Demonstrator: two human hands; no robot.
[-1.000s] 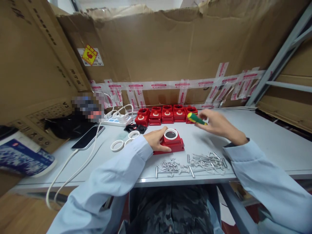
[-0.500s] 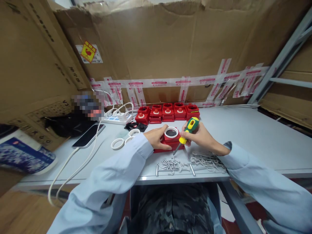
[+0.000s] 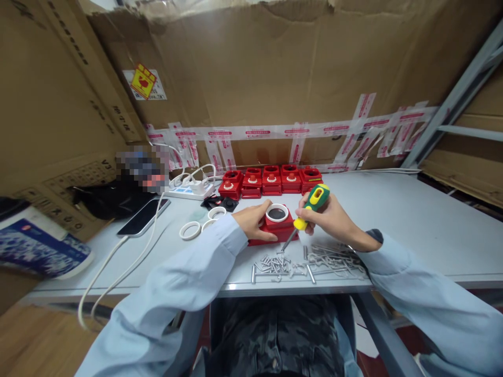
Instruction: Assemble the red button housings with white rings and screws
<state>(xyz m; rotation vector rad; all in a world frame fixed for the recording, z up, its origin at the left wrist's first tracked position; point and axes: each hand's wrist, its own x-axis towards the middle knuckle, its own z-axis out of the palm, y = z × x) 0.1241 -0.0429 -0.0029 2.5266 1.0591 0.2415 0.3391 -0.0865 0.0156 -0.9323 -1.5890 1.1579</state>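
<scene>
My left hand (image 3: 257, 222) grips the left side of a red housing (image 3: 278, 231) lying on the table. A white ring (image 3: 276, 212) sits around the dark round opening on its top. In my right hand (image 3: 326, 217) is a screwdriver (image 3: 314, 201) with a green and yellow handle. Its shaft slants down and left in front of the housing, with the tip close to a screw beside a pile of small screws (image 3: 275, 264). Thin metal rods (image 3: 334, 257), tangled with whitish strands, lie below my right wrist.
Several red housings (image 3: 271, 183) stand in a row at the back. Loose white rings (image 3: 189, 230) lie left of my left hand. A power strip (image 3: 190, 191), a phone (image 3: 143, 217) with a cable and a white-blue tub (image 3: 43, 243) are at the left. Cardboard (image 3: 251, 68) walls the back.
My right hand has moved slightly right with the screwdriver, whose shaft now leans more to the right. My left hand and the housing stay in place.
</scene>
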